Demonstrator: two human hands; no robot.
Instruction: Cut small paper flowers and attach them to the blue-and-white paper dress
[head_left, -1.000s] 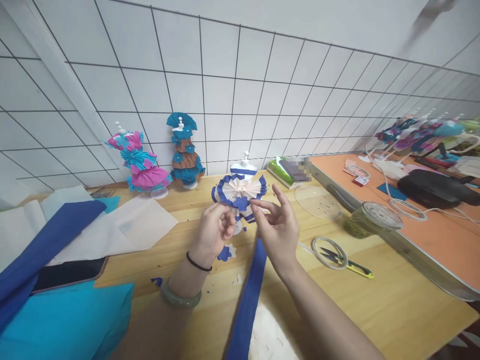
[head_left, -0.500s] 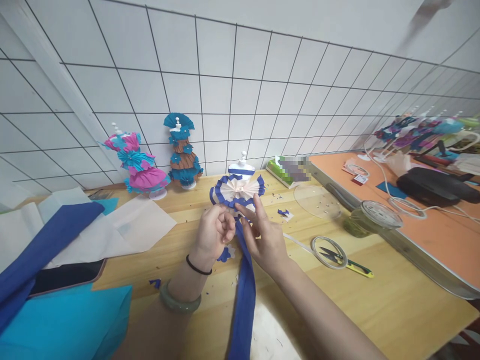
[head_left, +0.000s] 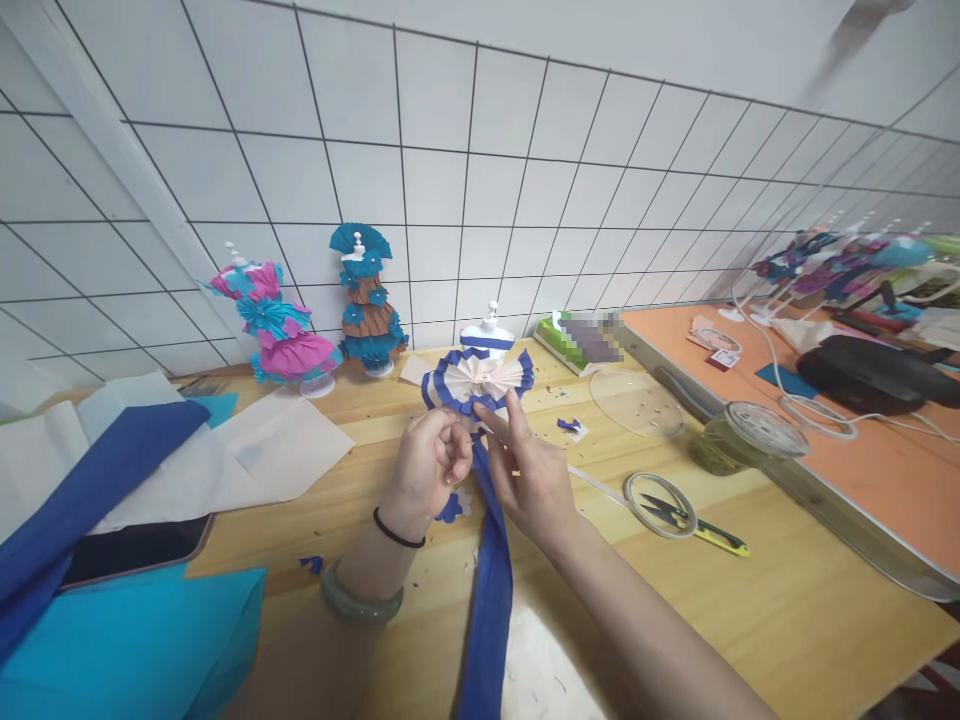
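Note:
A small mannequin wears a blue and white pleated paper dress (head_left: 480, 378) at the middle of the wooden table (head_left: 750, 620). My left hand (head_left: 429, 462) is curled at the dress's lower left edge, pinching something small there. My right hand (head_left: 525, 470) reaches in from the right, fingers on the dress's lower part and on the top of a long blue paper strip (head_left: 491, 590) that runs down toward me. A small blue paper flower (head_left: 451, 508) lies under my hands.
Two finished paper dresses, pink (head_left: 281, 335) and teal-brown (head_left: 367, 300), stand by the gridded wall. White and blue paper sheets (head_left: 150, 450), a phone (head_left: 135, 548), scissors (head_left: 694, 520), a tape roll (head_left: 660, 504), a lidded cup (head_left: 739, 440) and a neighbouring orange table (head_left: 862, 480) surround me.
My right hand has dropped from an open-fingered pose at the dress's right side to its lower edge, close against my left hand. The blue strip shifted slightly left with it.

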